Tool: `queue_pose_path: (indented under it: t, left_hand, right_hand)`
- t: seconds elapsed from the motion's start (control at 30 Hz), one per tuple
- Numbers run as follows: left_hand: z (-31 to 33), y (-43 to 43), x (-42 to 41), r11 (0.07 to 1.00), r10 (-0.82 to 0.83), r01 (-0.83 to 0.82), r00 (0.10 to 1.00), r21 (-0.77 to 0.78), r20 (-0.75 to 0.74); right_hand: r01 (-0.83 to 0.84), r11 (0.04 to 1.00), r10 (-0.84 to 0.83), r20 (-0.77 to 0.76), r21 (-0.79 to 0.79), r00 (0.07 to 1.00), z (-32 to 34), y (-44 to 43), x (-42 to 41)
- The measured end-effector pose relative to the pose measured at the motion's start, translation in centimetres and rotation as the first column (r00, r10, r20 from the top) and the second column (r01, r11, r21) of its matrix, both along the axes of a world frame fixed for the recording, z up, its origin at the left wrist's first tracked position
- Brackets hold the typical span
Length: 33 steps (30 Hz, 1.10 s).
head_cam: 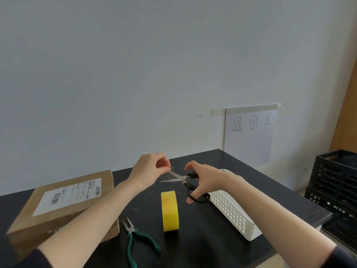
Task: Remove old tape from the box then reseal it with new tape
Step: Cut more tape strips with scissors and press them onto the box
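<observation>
A brown cardboard box (58,206) with a white shipping label lies at the left of the black table (241,167), partly behind my left forearm. A yellow tape roll (170,210) stands on edge in the middle. My right hand (204,180) grips black-handled scissors (183,178), blades apart, raised above the table. My left hand (150,171) is held up beside them, its thumb and forefinger pinched together at the tip of the upper blade. Whether a bit of tape is between those fingers is too small to tell.
Green-handled pliers (137,238) lie near the front edge, between box and tape roll. A long white mesh basket (233,211) sits on the right of the table. A black crate (336,182) stands beyond the table's right edge. A paper sign (251,132) hangs on the wall.
</observation>
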<state>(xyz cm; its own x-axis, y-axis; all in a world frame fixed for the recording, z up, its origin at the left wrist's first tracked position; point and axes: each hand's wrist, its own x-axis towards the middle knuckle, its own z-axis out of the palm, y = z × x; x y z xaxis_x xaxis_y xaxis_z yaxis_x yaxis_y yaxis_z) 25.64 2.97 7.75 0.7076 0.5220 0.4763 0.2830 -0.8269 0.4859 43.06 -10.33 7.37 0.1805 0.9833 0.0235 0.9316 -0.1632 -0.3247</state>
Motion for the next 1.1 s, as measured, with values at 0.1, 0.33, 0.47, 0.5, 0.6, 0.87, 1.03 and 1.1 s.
queue_pose_path:
  t: [0.1,0.33,0.47,0.5,0.6,0.87,1.03,1.1]
  left_hand:
    - [0.0,0.2,-0.1,1.0,0.01,-0.01,1.0,0.002,0.0]
    - [0.2,0.5,-0.6,0.998,0.05,-0.051,0.999,0.037,0.009]
    - [1.2,0.9,-0.8,0.992,0.124,-0.124,0.981,-0.013,0.152]
    - [1.7,1.1,-0.9,0.989,0.148,-0.144,0.97,-0.035,0.192]
    - [2.7,1.4,-1.4,0.988,0.156,-0.148,0.964,-0.051,0.214]
    - [1.6,1.9,-2.8,0.989,0.144,-0.137,0.978,-0.058,0.148]
    - [1.0,2.0,-3.3,0.986,0.164,-0.158,0.98,-0.061,0.112]
    - [0.8,2.1,-3.6,0.984,0.168,-0.162,0.981,-0.07,0.101]
  right_hand:
    - [0.006,1.0,-0.006,-0.028,0.007,1.0,-0.2,0.3,-0.2]
    - [-0.007,1.0,0.007,-0.07,-0.005,0.998,-0.1,0.3,-1.0]
    - [-0.054,0.997,0.057,0.051,-0.057,0.997,-0.4,0.3,-1.5]
    - [-0.062,0.997,0.063,0.025,-0.042,0.998,-0.7,0.3,-1.5]
    - [-0.04,0.999,0.043,-0.121,0.026,0.992,-1.2,0.6,-1.4]
    - [0.116,0.993,-0.104,-0.319,0.022,0.942,-2.4,1.1,-0.6]
    - [0.225,0.974,-0.207,-0.323,0.021,0.924,-3.7,1.1,-0.2]
    - [0.28,0.959,-0.25,-0.333,0.046,0.909,-4.2,1.1,-0.3]
